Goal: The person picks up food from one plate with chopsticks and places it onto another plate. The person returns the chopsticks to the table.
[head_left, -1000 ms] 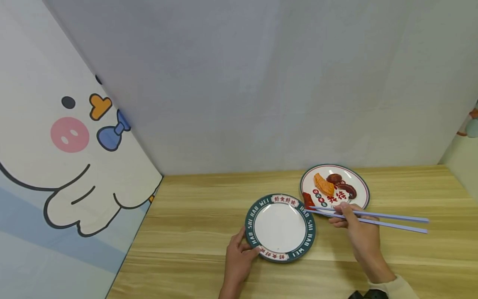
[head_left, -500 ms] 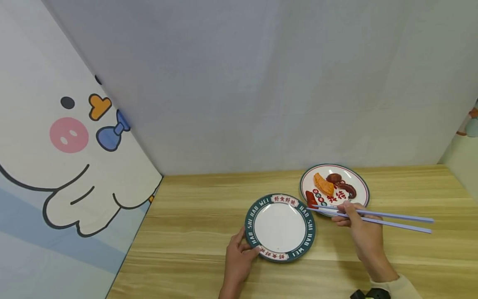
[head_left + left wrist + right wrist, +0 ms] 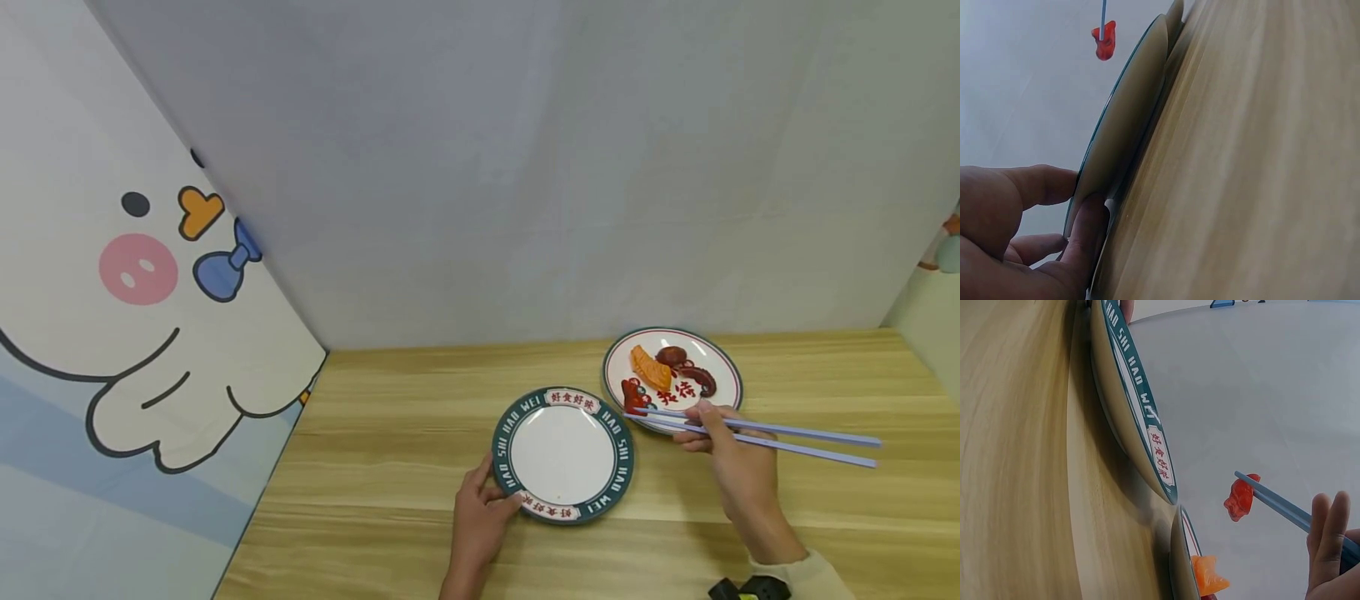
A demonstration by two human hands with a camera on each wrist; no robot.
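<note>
My right hand (image 3: 738, 475) holds a pair of pale lilac chopsticks (image 3: 813, 434). Between their tips hangs a glossy red food-like piece (image 3: 1239, 501), raised above the oval white plate (image 3: 729, 379) in the head view; its exact kind is unclear. My left hand (image 3: 482, 521) grips the near-left rim of a round green-rimmed plate (image 3: 562, 454) with nothing on it. One finger passes under that plate, as the left wrist view shows its underside (image 3: 1125, 112). On the oval plate lie an orange ridged slice (image 3: 651, 369), a brown tentacle (image 3: 699, 382) and a brown roundish piece (image 3: 671, 357).
Both plates stand close together on a wood-grain table (image 3: 390, 433). A grey cloth backdrop (image 3: 480, 183) rises behind the table, and a cartoon-printed panel (image 3: 150, 350) slants along the left. A light wall (image 3: 930, 333) borders the right.
My right hand has shifted a little to the right, carrying the chopsticks and red piece from the gap by the two rims to over the oval plate. My left hand stays put.
</note>
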